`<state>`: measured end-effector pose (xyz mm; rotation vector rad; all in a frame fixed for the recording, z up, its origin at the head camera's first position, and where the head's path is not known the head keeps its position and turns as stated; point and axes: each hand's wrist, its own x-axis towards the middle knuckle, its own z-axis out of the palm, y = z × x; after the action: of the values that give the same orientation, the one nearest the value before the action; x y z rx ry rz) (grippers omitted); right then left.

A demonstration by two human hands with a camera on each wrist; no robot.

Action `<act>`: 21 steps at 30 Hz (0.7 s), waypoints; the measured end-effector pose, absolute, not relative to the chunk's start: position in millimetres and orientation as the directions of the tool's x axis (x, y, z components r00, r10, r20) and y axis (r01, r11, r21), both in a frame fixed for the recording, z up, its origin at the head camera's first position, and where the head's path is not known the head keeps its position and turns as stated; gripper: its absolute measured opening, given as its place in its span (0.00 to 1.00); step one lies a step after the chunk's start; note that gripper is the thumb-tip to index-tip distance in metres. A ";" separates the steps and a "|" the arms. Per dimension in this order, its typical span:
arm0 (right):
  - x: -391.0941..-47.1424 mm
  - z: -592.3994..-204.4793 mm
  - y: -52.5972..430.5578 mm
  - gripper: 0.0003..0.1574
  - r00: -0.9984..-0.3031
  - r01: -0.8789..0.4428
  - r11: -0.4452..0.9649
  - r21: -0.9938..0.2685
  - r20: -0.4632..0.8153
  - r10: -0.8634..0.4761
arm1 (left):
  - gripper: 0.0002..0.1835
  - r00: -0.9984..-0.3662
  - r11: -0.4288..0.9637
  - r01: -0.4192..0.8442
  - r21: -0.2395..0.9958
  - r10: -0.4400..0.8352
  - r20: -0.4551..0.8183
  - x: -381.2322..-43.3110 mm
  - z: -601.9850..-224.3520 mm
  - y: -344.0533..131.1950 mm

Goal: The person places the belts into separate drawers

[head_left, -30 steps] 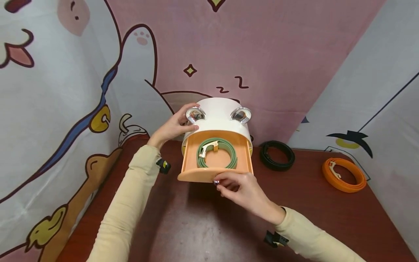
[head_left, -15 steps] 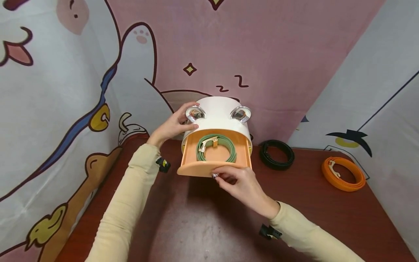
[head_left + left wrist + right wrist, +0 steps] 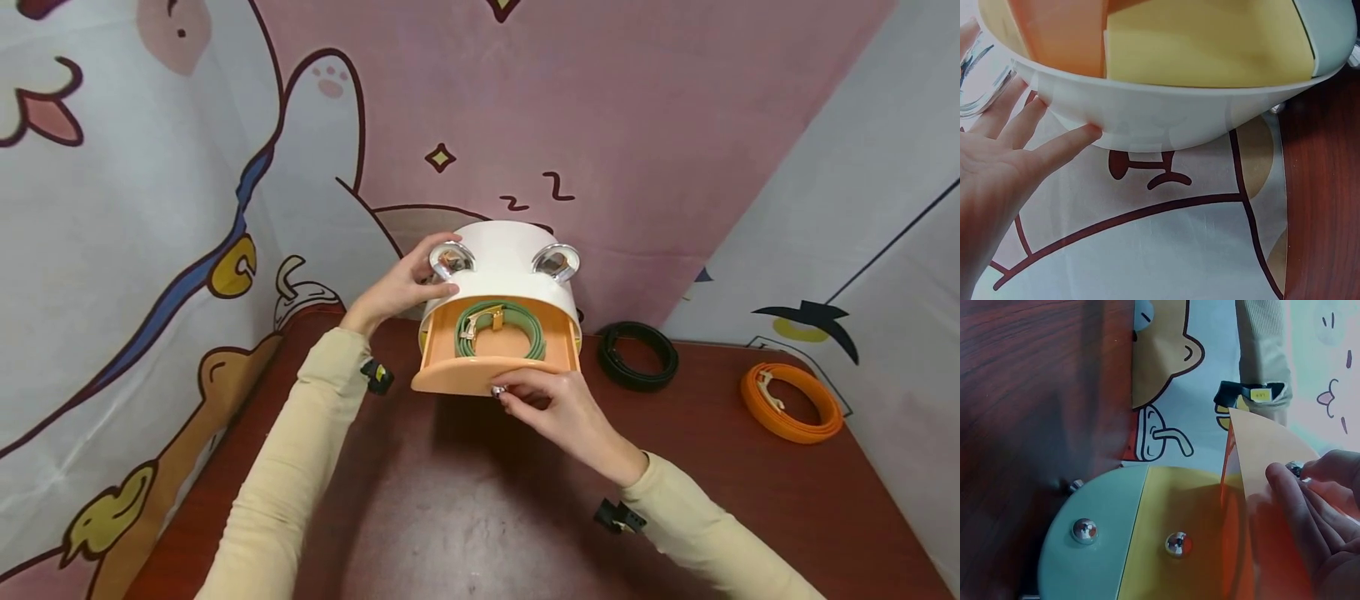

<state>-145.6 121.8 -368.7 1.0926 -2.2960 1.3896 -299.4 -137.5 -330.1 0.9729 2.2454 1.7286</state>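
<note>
A white cabinet (image 3: 504, 260) with two chrome ring-shaped ears stands at the back of the table, its orange top drawer (image 3: 453, 377) pulled partway out. Inside the drawer lies a coiled green belt (image 3: 535, 333) with a gold buckle. My right hand (image 3: 570, 414) pinches the drawer's small chrome knob (image 3: 1295, 469) between thumb and fingers. Spread across the cabinet's upper left side, my left hand (image 3: 401, 285) steadies it beside the left chrome ear (image 3: 452, 260). In the left wrist view, its fingers lie fairly straight against the white shell.
Below the orange drawer, a yellow drawer (image 3: 1169, 500) and a green drawer (image 3: 1100, 503) are closed, each with a chrome knob. Right of the cabinet lie a coiled black belt (image 3: 613, 362) and a coiled orange belt (image 3: 806, 427). A printed cloth (image 3: 637, 125) hangs behind the table.
My right hand has pushed the orange drawer a little further into the cabinet, with the green belt moving along inside. My left hand stays on the cabinet.
</note>
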 end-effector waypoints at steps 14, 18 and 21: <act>-159.2 -350.3 116.3 0.13 -0.729 -0.652 0.205 -0.730 0.528 -0.436 | 0.38 -0.766 0.113 0.403 0.908 0.584 0.268 -299.7 -331.7 -137.0; -160.0 -341.0 114.3 0.12 -0.739 -0.644 0.224 -0.732 0.519 -0.429 | 0.38 -0.772 0.120 0.400 0.909 0.578 0.264 -299.5 -330.8 -137.4; -163.6 -339.4 113.9 0.12 -0.747 -0.633 0.221 -0.742 0.511 -0.424 | 0.38 -0.778 0.129 0.392 0.911 0.575 0.254 -299.9 -329.9 -138.0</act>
<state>-163.6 113.9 -339.4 1.0085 -2.2912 1.5452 -299.9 -138.0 -329.9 0.9682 2.2352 1.7209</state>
